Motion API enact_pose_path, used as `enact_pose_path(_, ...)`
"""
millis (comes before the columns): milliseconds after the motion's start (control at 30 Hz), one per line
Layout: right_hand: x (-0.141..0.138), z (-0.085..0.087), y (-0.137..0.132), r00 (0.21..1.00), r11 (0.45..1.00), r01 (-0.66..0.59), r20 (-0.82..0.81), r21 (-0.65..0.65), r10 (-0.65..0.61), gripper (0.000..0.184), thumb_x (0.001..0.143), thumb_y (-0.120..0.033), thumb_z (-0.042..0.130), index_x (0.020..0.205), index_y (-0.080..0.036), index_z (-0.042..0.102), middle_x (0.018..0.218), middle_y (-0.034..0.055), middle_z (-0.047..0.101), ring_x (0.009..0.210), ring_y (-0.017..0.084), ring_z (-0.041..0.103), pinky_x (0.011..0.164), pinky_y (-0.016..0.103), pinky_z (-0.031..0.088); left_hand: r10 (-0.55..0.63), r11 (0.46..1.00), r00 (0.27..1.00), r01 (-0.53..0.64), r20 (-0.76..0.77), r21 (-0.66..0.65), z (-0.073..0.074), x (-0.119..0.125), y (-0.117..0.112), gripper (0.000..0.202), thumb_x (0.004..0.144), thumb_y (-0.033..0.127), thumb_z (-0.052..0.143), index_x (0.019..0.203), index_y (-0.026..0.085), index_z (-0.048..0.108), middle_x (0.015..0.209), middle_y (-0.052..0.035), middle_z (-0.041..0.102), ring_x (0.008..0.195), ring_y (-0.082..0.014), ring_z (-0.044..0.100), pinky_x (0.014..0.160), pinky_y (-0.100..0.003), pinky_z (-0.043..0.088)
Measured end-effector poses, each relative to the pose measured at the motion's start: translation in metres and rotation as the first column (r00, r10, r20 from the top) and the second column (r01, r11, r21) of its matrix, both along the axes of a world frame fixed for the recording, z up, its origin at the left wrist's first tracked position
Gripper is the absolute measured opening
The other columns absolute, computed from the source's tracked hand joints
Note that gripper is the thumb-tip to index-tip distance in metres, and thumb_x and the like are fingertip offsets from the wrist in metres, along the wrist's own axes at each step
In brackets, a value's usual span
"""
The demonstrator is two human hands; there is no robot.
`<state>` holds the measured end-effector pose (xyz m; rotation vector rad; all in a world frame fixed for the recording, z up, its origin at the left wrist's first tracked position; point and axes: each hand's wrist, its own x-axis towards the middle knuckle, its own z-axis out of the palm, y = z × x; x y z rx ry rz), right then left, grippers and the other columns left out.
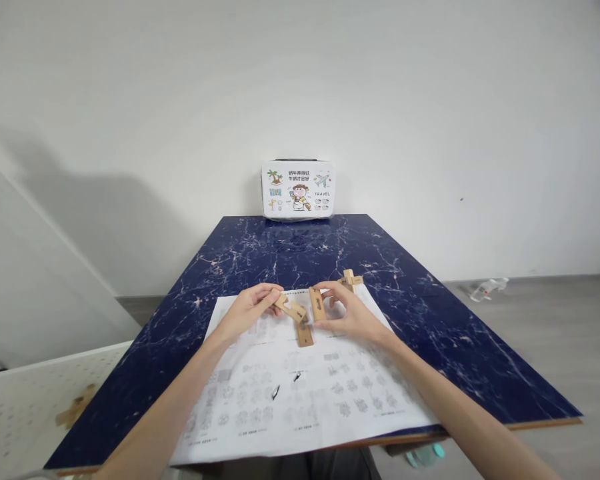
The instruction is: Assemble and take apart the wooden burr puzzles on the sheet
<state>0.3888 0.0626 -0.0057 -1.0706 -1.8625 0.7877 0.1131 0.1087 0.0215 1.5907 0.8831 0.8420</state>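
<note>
My left hand pinches one end of a light wooden puzzle piece, which has a notch cut in it and slants down to the right. In my right hand a second notched wooden piece stands nearly upright between thumb and fingers. A third wooden piece lies below the left piece, on a white printed sheet; whether the two touch I cannot tell. Beyond my right hand sits a cross-shaped wooden assembly, at the sheet's far right corner.
The sheet covers the near part of a dark blue marbled table. At the table's far edge a white printed case stands against the wall. Two small black objects lie on the sheet. A clear bottle is on the floor at right.
</note>
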Motion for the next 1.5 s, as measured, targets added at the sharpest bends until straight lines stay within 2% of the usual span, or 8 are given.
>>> enact_pose_path(200,-0.001,-0.001,-0.001,0.998,1.0,0.013,-0.063,-0.01,-0.013,0.071,0.074,-0.046,0.087,0.134,-0.033,0.052,0.14,0.009,0.058,0.111,0.028,0.063,0.092,0.046,0.052,-0.048,0.984,0.99,0.069,0.129,-0.162,-0.006,0.007,-0.003,0.041,0.09,0.048,0.073,0.115,0.015,0.069,0.12,-0.0126,0.075,0.102,-0.023,0.074,0.104,-0.042,0.054)
enact_pose_path(433,-0.002,0.0,-0.004,0.992,0.999,0.03,-0.126,-0.01,-0.031,0.076,0.075,-0.047,0.086,0.139,-0.032,0.049,0.142,0.0093,0.059,0.113,0.029,0.063,0.094,0.045,0.05,-0.002,0.965,0.976,0.059,0.219,-0.255,-0.005,0.007,-0.006,0.031,0.095,0.039,0.071,0.114,0.014,0.072,0.129,-0.0138,0.073,0.117,-0.0255,0.071,0.116,-0.042,0.048)
enact_pose_path(667,-0.002,0.001,-0.003,0.981,1.0,0.019,-0.193,0.015,-0.015,0.077,0.077,-0.052,0.084,0.141,-0.032,0.047,0.15,0.0116,0.052,0.115,0.03,0.063,0.096,0.046,0.05,0.013,0.951,0.966,0.068,0.258,-0.303,0.0,0.013,-0.013,0.026,0.096,0.034,0.07,0.112,0.014,0.074,0.128,-0.0133,0.073,0.117,-0.0251,0.071,0.116,-0.04,0.048)
enact_pose_path(800,-0.004,-0.001,-0.003,0.977,0.999,-0.001,-0.213,0.032,0.007,0.078,0.078,-0.055,0.083,0.142,-0.032,0.045,0.153,0.012,0.05,0.119,0.031,0.062,0.097,0.045,0.05,0.003,0.935,0.961,0.096,0.276,-0.343,-0.009,0.017,-0.011,0.026,0.097,0.031,0.068,0.114,0.013,0.074,0.131,-0.0141,0.072,0.119,-0.0254,0.07,0.117,-0.04,0.048)
enact_pose_path(1000,-0.006,-0.008,-0.003,0.975,0.997,0.032,-0.223,0.063,-0.017,0.084,0.074,-0.052,0.087,0.144,-0.033,0.044,0.156,0.0118,0.046,0.131,0.034,0.056,0.107,0.049,0.047,0.085,0.902,0.94,0.068,0.33,-0.426,-0.025,0.021,-0.008,0.019,0.097,0.024,0.068,0.11,0.012,0.074,0.126,-0.0144,0.074,0.116,-0.0229,0.072,0.115,-0.036,0.05)
enact_pose_path(1133,-0.007,-0.005,-0.005,0.985,0.993,0.033,-0.174,0.111,-0.013,0.087,0.076,-0.05,0.087,0.149,-0.034,0.041,0.157,0.0109,0.047,0.139,0.034,0.05,0.111,0.05,0.046,0.064,0.908,0.94,0.084,0.334,-0.409,-0.025,0.02,-0.008,0.022,0.097,0.027,0.069,0.112,0.013,0.075,0.126,-0.0149,0.074,0.114,-0.0238,0.073,0.114,-0.038,0.051)
enact_pose_path(1367,-0.008,0.002,-0.011,0.995,0.983,0.069,-0.078,0.168,-0.056,0.085,0.083,-0.042,0.08,0.156,-0.034,0.038,0.153,0.0104,0.053,0.131,0.033,0.056,0.108,0.055,0.049,0.033,0.938,0.955,0.073,0.295,-0.34,-0.018,0.019,-0.011,0.028,0.096,0.031,0.07,0.115,0.011,0.074,0.121,-0.0151,0.076,0.101,-0.022,0.076,0.104,-0.036,0.056)
enact_pose_path(1500,-0.005,0.001,-0.01,0.997,0.972,0.071,0.007,0.223,-0.075,0.088,0.081,-0.035,0.079,0.158,-0.034,0.036,0.152,0.0107,0.051,0.125,0.032,0.059,0.104,0.053,0.052,0.032,0.953,0.973,0.039,0.228,-0.3,-0.018,0.018,-0.011,0.034,0.094,0.036,0.073,0.115,0.009,0.072,0.115,-0.0171,0.077,0.096,-0.0236,0.077,0.095,-0.037,0.059)
